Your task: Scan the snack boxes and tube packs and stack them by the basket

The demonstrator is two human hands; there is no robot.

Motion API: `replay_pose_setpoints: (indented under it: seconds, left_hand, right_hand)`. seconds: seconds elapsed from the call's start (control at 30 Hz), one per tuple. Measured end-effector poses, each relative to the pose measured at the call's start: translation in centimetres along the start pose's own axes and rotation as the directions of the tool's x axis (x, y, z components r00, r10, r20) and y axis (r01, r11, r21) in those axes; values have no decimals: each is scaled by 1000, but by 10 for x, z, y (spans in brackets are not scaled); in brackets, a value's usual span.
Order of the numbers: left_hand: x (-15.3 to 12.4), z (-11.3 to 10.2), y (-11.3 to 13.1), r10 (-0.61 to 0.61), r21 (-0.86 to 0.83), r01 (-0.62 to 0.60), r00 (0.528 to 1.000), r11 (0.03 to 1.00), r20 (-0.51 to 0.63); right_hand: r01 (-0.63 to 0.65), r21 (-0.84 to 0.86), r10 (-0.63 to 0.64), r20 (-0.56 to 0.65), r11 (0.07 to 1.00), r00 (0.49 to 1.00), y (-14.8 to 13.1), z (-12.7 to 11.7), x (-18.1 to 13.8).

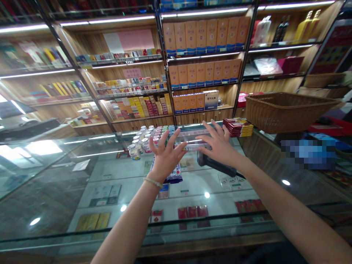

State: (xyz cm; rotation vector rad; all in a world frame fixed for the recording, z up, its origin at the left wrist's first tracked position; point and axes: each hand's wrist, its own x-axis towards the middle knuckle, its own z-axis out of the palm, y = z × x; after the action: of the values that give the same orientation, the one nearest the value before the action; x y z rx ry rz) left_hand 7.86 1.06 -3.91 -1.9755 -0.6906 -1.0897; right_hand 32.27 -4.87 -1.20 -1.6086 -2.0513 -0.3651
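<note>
Both my hands reach out over a glass display counter [110,190], fingers spread. My left hand [167,156], with a beaded bracelet [153,182] at the wrist, holds nothing. Beneath it lies a blue-and-white packet [174,176], partly covered by the hand. Several small capped bottles or jars [143,138] stand in rows just beyond and left of that hand. My right hand [218,146] is also empty, above a black handheld scanner [216,163] that lies on the glass. Between and behind the hands shows a clear strip with lettering [192,132], partly hidden by fingers.
A stack of red and yellow boxes [238,127] sits at the counter's far right, near a wicker basket [286,110]. Behind the counter, lit shelves hold orange boxes [206,35] and many small packs [143,106]. A white paper [81,165] appears at left. Flat packs [93,221] show under the glass.
</note>
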Motion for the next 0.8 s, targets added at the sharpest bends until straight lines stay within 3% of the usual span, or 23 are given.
replay_pose_setpoints:
  seconds: [0.1,0.2,0.33,0.43,0.63,0.8]
  left_hand:
    - [-3,1,-10,-87,-35,89,995,995,41]
    - [-7,3,-21,-154,-62,160,985,985,81]
    - [-12,6,-31,-211,-70,221,969,973,127]
    - [-14,7,-34,-231,-73,246,959,967,167]
    - [-15,8,-35,-257,-80,277,946,958,199]
    - [-16,8,-35,-260,-69,277,947,958,191]
  right_hand:
    - [-80,-49,81,23,996,996,9,0,0]
    - [-146,-111,159,128,983,979,13,2,-6]
    - [-193,-139,231,367,971,901,6,8,-22]
    - [-236,-125,267,479,964,836,0,18,-33]
    - [-292,-99,303,486,951,820,-2,38,-41]
    - [-299,-114,318,436,948,842,-7,36,-41]
